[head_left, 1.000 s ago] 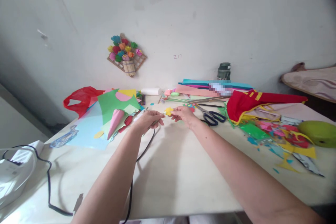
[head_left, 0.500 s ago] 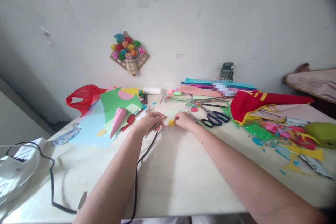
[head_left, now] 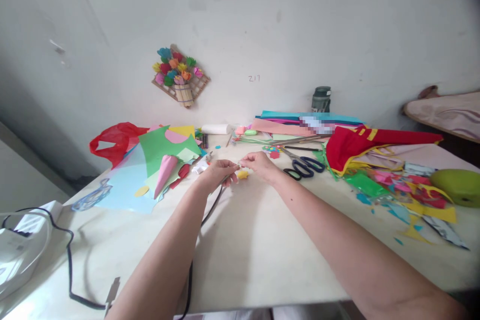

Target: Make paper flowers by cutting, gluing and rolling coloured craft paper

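My left hand [head_left: 222, 172] is closed in a pinch above the middle of the table, its fingertips around something small and pale that I cannot make out. Thumb and fingers of my right hand [head_left: 258, 164] are pinched together too, almost touching the left fingertips; what lies between them is too small to name. Just below the two hands is a small yellow piece [head_left: 243, 174], soft-edged and blurred. To the right of my right hand lie scissors with dark blue handles [head_left: 303, 167] and a second, green-and-black handle loop [head_left: 292, 174].
Coloured paper sheets [head_left: 123, 195] and a pink paper cone [head_left: 165, 176] lie left. A black cable [head_left: 212, 209] passes under my left arm. A red cloth [head_left: 347, 149], paper scraps [head_left: 412, 210] and a green oval case [head_left: 457, 187] are at right. A bottle [head_left: 321, 99] stands behind.
My right hand has moved up and left, away from the yellow piece, to meet my left fingertips. The green strip seen at my left hand is now mostly hidden. The view has shifted slightly.
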`<state>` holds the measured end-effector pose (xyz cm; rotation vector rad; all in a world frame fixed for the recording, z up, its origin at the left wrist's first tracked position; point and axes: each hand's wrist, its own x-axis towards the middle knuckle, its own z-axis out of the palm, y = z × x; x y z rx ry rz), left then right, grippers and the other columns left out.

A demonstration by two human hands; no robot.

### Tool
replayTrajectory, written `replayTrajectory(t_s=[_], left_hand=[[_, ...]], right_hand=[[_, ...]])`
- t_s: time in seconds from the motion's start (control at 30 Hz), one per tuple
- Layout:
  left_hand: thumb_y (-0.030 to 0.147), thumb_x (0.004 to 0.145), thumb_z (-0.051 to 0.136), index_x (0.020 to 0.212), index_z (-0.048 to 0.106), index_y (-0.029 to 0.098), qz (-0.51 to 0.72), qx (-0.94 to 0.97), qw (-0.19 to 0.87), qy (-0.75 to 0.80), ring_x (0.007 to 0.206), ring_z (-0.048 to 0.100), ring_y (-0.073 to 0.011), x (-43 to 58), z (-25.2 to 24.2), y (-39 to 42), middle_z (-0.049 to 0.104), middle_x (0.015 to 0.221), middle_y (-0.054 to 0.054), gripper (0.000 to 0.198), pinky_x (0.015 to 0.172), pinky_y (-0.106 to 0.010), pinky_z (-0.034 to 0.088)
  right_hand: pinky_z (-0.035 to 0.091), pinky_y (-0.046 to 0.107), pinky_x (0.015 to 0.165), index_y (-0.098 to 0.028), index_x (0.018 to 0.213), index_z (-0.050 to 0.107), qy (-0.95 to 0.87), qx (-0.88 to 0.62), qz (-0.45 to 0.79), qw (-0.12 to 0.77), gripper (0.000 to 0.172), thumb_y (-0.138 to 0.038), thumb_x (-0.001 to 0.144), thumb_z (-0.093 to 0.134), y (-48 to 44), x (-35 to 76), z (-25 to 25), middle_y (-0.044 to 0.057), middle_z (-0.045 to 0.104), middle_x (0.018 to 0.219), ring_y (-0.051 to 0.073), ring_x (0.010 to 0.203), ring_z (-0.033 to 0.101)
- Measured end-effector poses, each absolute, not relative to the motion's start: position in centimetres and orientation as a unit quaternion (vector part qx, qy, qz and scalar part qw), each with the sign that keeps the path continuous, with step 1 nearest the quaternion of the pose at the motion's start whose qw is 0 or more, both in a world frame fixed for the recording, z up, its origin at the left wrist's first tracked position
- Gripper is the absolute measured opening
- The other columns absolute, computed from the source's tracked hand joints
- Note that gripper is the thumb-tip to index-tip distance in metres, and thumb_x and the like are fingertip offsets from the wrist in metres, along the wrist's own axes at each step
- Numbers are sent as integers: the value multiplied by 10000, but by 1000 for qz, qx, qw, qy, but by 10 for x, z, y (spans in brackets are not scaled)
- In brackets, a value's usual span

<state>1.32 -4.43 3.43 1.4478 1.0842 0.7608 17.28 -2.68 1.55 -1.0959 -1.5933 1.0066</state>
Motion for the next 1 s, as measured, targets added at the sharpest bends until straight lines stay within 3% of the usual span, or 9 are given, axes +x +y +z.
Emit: replayTrajectory(t_s=[0.13, 0.53, 0.63, 0.83, 1.0], left_hand=[[297, 702, 593, 699, 522, 125, 329, 624, 530, 471, 316, 424, -54, 19, 33, -46, 596, 518, -28, 186, 327, -175, 253], [367, 659, 641, 682, 508, 136, 340, 590, 515, 520, 321, 457, -74, 30, 38, -51, 582, 468, -23, 268, 322, -168, 280], [357, 671, 632, 706, 511, 134, 349, 583, 531, 507, 330, 468, -76, 27, 37, -51, 591, 487, -25, 256, 332, -171, 295], [309, 693, 613, 739, 513, 127, 376, 573, 552, 476, 329, 459, -70, 21, 37, -51, 579, 482, -16, 213, 338, -173, 281], [342, 685, 623, 743, 520, 127, 376, 581, 540, 479, 322, 443, -64, 21, 36, -50, 574, 483, -11, 246, 336, -174, 279]], right_hand=[[351, 204, 547, -126, 619, 597, -646, -487, 382, 446, 125, -250, 629, 581, -28, 172, 15, -22, 556, 549, 86, 527, 467], [318, 238, 567, -162, 647, 624, -732, -555, 86, 386, 131, -221, 709, 525, -33, 164, 19, 40, 636, 701, 145, 660, 524], [328, 234, 574, -160, 651, 618, -724, -537, 133, 411, 136, -237, 703, 519, -30, 165, 17, 31, 624, 682, 138, 642, 513], [349, 224, 546, -129, 683, 609, -652, -455, 376, 475, 314, -395, 730, 449, -25, 173, 15, 18, 587, 629, 101, 545, 452], [282, 218, 503, -137, 626, 593, -656, -439, 379, 484, 264, -399, 629, 558, -27, 170, 14, -44, 472, 515, 78, 498, 362]])
